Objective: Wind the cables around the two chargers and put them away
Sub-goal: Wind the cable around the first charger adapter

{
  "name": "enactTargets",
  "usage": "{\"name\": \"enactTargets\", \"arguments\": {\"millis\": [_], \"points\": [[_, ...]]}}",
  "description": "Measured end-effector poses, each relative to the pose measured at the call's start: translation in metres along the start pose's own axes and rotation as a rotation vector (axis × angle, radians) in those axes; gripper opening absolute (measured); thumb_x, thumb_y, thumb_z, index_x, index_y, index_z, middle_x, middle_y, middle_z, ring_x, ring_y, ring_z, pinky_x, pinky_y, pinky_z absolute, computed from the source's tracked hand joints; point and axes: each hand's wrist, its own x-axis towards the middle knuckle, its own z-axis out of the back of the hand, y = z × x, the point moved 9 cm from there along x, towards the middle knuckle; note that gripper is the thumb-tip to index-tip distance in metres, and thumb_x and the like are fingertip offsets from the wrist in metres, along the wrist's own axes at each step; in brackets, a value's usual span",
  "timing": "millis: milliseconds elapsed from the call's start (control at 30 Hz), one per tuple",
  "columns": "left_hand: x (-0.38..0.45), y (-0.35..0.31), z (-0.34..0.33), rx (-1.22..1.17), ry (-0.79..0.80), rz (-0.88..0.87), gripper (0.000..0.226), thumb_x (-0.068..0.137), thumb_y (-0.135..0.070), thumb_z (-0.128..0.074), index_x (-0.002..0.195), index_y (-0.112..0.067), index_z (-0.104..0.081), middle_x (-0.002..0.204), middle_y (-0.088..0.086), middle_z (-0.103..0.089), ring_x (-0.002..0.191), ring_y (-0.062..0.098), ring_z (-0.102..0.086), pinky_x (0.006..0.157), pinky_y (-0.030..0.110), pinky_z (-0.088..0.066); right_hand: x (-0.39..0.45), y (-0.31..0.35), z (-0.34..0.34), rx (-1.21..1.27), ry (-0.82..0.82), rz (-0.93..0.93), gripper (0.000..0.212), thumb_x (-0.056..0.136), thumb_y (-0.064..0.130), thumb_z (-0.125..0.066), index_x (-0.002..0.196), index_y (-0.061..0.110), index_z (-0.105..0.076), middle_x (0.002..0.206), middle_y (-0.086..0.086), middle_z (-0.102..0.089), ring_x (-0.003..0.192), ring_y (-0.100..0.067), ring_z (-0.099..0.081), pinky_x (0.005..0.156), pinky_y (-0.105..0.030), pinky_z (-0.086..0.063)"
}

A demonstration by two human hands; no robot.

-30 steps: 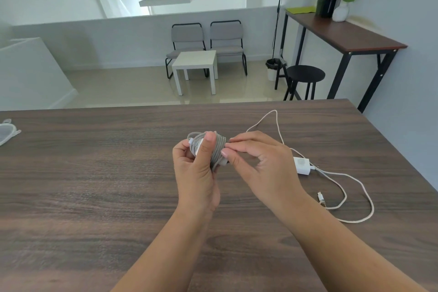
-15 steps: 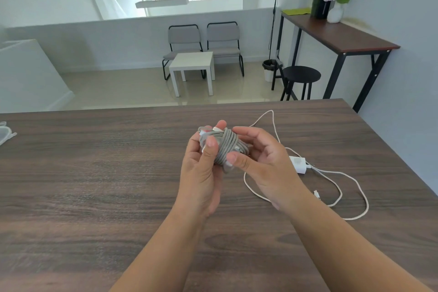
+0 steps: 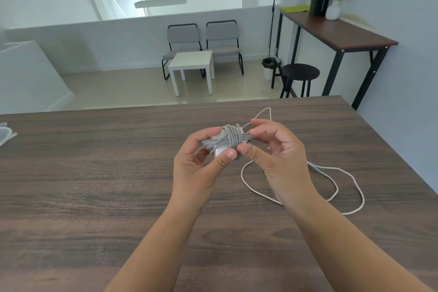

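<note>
A white charger wrapped in grey cable (image 3: 231, 138) is held above the dark wooden table (image 3: 94, 185). My left hand (image 3: 199, 168) grips its left end between thumb and fingers. Against the bundle's right side, my right hand (image 3: 275, 159) pinches with thumb and fingertips. A loose white cable (image 3: 341, 187) lies in loops on the table to the right, running behind my right hand. The second charger's body is hidden behind that hand.
A clear mesh pouch (image 3: 4, 133) lies at the table's far left edge. Beyond the table stand a white side table (image 3: 192, 61), two grey chairs, a black stool (image 3: 299, 73) and a high desk (image 3: 341, 33) at the right wall.
The bundle has turned so its grey windings face me, and both hands have shifted a little. My right hand now covers the white charger on the table.
</note>
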Motion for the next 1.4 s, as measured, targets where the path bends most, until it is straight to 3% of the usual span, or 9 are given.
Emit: {"name": "enactTargets", "arguments": {"millis": [200, 400, 533, 600, 733, 1000, 1100, 1233, 1400], "points": [[-0.003, -0.006, -0.007, -0.041, -0.041, -0.036, 0.042, 0.068, -0.021, -0.086, 0.105, -0.021, -0.067, 0.116, 0.01, -0.068, 0.11, 0.031, -0.065, 0.094, 0.062, -0.05, -0.007, 0.003, 0.005, 0.004, 0.006, 0.044, 0.021, 0.066, 0.007, -0.079, 0.084, 0.014, -0.071, 0.124, -0.014, -0.053, 0.105, -0.018, -0.064, 0.089, -0.033, -0.055], [-0.004, -0.009, -0.009, -0.039, -0.036, -0.068, 0.041, 0.066, -0.021, -0.085, 0.103, -0.027, -0.067, 0.114, 0.002, -0.068, 0.108, 0.023, -0.066, 0.088, 0.04, -0.055, -0.01, 0.014, 0.005, -0.135, 0.015, 0.089, 0.024, 0.078, -0.007, -0.072, 0.087, 0.015, -0.074, 0.088, 0.001, -0.072, 0.08, -0.01, -0.068, 0.075, -0.018, -0.052], [-0.003, -0.011, -0.009, 0.181, 0.032, -0.102, 0.061, 0.064, -0.033, -0.088, 0.119, -0.038, -0.063, 0.119, 0.003, -0.058, 0.109, 0.025, -0.062, 0.09, 0.044, -0.056, -0.012, 0.029, 0.006, -0.348, -0.013, 0.164, 0.021, 0.078, -0.001, -0.075, 0.084, 0.019, -0.076, 0.082, 0.004, -0.072, 0.073, -0.008, -0.066, 0.066, -0.015, -0.048], [-0.001, -0.014, -0.012, 0.362, 0.117, -0.152, 0.069, 0.066, -0.042, -0.087, 0.127, -0.047, -0.057, 0.107, -0.01, -0.05, 0.101, 0.017, -0.058, 0.086, 0.035, -0.056, -0.012, 0.036, 0.003, -0.45, 0.009, 0.191, 0.018, 0.078, 0.001, -0.076, 0.084, 0.018, -0.077, 0.081, 0.003, -0.07, 0.07, -0.006, -0.064, 0.064, -0.012, -0.046], [-0.001, -0.029, -0.021, 0.592, 0.218, -0.311, 0.064, 0.071, -0.033, -0.083, 0.13, -0.041, -0.058, 0.096, -0.009, -0.037, 0.09, 0.004, -0.042, 0.075, 0.014, -0.047, -0.011, 0.041, -0.004, -0.57, 0.084, 0.219, 0.014, 0.078, 0.004, -0.076, 0.087, 0.015, -0.078, 0.081, 0.007, -0.068, 0.068, -0.003, -0.061, 0.062, -0.008, -0.042], [0.002, -0.033, -0.015, 0.6, 0.177, -0.292, 0.063, 0.062, -0.024, -0.092, 0.113, -0.042, -0.059, 0.101, -0.013, -0.045, 0.091, 0.022, -0.055, 0.067, 0.03, -0.056, -0.01, 0.017, -0.001, -0.23, 0.126, 0.099, 0.015, 0.076, 0.004, -0.077, 0.084, 0.017, -0.077, 0.089, 0.001, -0.067, 0.081, -0.014, -0.066, 0.073, -0.021, -0.052], [0.001, -0.036, -0.014, 0.602, 0.149, -0.298, 0.067, 0.057, -0.02, -0.094, 0.11, -0.041, -0.059, 0.099, -0.014, -0.047, 0.09, 0.019, -0.055, 0.068, 0.023, -0.055, -0.011, 0.009, 0.002, -0.045, 0.086, 0.037, 0.012, 0.078, 0.0, -0.07, 0.089, 0.003, -0.07, 0.085, -0.001, -0.071, 0.081, -0.009, -0.066, 0.075, -0.018, -0.051], [0.0, -0.041, -0.014, 0.607, 0.121, -0.29, 0.068, 0.056, -0.019, -0.094, 0.11, -0.041, -0.058, 0.099, -0.005, -0.05, 0.09, 0.014, -0.056, 0.07, 0.017, -0.051, -0.01, -0.003, 0.004, 0.017, 0.065, -0.06, 0.035, 0.074, 0.012, -0.07, 0.106, -0.001, -0.065, 0.104, -0.016, -0.071, 0.096, -0.018, -0.066, 0.086, -0.027, -0.053], [-0.001, -0.049, -0.014, 0.572, 0.114, -0.293, 0.069, 0.057, -0.021, -0.094, 0.111, -0.042, -0.057, 0.098, -0.007, -0.05, 0.09, 0.009, -0.055, 0.069, 0.013, -0.049, -0.014, 0.0, 0.0, 0.081, 0.083, -0.075, 0.036, 0.075, 0.008, -0.068, 0.109, -0.003, -0.065, 0.1, -0.009, -0.074, 0.093, -0.014, -0.069, 0.081, -0.022, -0.054]]}}
